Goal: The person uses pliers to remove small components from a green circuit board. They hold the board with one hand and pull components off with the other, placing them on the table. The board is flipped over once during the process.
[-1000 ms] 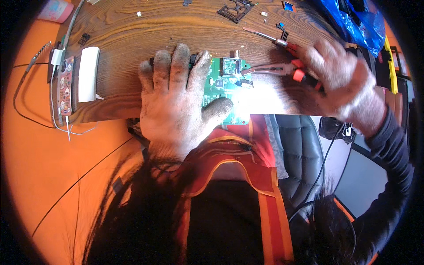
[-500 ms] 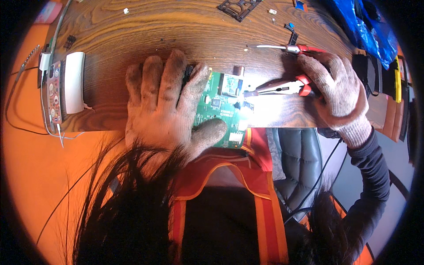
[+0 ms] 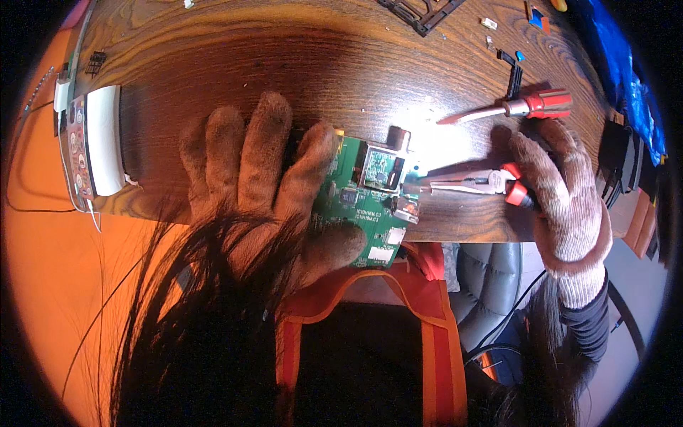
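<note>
My left hand point(image 3: 260, 185), in a soiled knit glove, holds a green circuit board point(image 3: 348, 176) by its left side. The thumb lies across the board and the index finger sits at its upper left edge; the other fingers rest spread on the table. A square metal-framed part and metal connectors line the board's right side. My gloved right hand point(image 3: 569, 192) is closed around the red handles of pliers point(image 3: 473, 183), mostly hidden under it. Their jaws point left, just short of the board. A red-handled screwdriver point(image 3: 544, 104) lies just beyond the right fingertips.
The wooden table point(image 3: 299, 60) ends close to my body, and the board's near end overhangs its edge. A phone in a patterned case point(image 3: 80, 153) and a white object point(image 3: 105, 142) stand at left. Black plastic parts point(image 3: 420, 18) lie far off. Blue plastic point(image 3: 626, 78) is at right.
The view has shifted, so the table things sit lower. The screwdriver has turned slightly, and its handle now shows clear of my right fingers. The pliers' jaws have drawn slightly away from the board.
</note>
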### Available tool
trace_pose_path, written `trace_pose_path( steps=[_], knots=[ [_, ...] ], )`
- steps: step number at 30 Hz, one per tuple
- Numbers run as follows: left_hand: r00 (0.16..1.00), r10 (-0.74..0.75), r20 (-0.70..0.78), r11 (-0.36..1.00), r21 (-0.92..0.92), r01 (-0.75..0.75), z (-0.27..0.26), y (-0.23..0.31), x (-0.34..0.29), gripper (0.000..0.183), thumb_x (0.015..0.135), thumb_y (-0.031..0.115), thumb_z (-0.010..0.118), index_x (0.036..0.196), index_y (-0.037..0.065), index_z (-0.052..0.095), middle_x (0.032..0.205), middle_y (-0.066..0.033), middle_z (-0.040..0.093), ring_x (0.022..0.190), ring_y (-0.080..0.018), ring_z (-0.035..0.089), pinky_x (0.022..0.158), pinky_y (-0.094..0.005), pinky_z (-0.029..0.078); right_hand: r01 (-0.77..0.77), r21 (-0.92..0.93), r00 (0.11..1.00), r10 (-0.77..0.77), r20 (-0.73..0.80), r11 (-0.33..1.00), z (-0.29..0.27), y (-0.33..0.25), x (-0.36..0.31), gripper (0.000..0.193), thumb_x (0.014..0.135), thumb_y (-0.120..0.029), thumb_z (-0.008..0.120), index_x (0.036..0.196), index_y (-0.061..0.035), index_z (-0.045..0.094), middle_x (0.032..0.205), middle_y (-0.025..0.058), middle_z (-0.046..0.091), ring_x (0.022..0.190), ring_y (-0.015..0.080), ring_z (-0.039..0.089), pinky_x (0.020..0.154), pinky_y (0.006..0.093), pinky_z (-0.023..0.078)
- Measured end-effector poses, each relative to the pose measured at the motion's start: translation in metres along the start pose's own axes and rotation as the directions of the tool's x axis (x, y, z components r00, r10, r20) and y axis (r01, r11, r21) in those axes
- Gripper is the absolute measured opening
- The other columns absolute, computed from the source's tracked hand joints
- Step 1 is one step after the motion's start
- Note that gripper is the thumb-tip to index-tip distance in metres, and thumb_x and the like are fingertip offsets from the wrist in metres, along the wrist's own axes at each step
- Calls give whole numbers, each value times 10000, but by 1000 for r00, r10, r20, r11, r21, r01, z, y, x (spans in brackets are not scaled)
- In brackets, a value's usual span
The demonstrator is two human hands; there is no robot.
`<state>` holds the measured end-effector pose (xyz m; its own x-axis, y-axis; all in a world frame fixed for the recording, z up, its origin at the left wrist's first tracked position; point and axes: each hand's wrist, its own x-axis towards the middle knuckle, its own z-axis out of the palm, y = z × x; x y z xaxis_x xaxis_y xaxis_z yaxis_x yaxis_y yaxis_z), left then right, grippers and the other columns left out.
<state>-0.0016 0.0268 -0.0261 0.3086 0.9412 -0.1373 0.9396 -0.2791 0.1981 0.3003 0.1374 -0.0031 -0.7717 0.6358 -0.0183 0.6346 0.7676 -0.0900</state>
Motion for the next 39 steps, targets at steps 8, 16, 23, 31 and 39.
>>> trace_pose_path(
  steps=[8,16,23,31,39],
  knots=[
    [990,9,141,994,-105,6,-15,-3,1,1026,671,493,819,1437,-28,380,1494,-396,290,1291,-640,343,1057,-736,283,102,-6,989,-100,110,995,-8,1,10,557,743,71,697,1264,-121,639,1349,237,542,1188,400,608,915,426,557],
    [993,33,112,997,-67,-25,-13,-6,4,1007,663,495,825,1418,-18,399,1463,-386,311,1241,-620,367,1014,-722,310,36,-287,969,36,245,957,-25,-20,7,525,715,-65,761,1222,-126,643,1325,176,582,1139,353,625,847,406,558],
    [996,59,63,997,-45,-57,-10,-9,3,977,667,500,820,1399,-8,419,1431,-378,335,1193,-599,391,973,-709,333,-80,-142,965,112,236,987,-20,-30,1,585,707,-73,769,1266,-103,600,1254,157,615,1022,331,662,785,389,579],
    [996,91,24,996,-18,-91,-7,-11,5,943,672,505,815,1378,3,442,1395,-368,363,1138,-575,418,925,-694,359,-176,116,974,155,168,978,-14,-43,-13,432,807,-7,707,1223,-66,607,1286,234,599,1108,397,654,830,422,588],
    [992,125,-3,992,14,-125,-5,-14,7,910,676,511,810,1356,15,466,1358,-359,390,1083,-552,445,877,-679,385,-217,150,972,200,121,964,0,-50,-27,374,752,4,715,1105,-55,607,1299,239,584,1093,404,649,835,422,577]
  ],
)
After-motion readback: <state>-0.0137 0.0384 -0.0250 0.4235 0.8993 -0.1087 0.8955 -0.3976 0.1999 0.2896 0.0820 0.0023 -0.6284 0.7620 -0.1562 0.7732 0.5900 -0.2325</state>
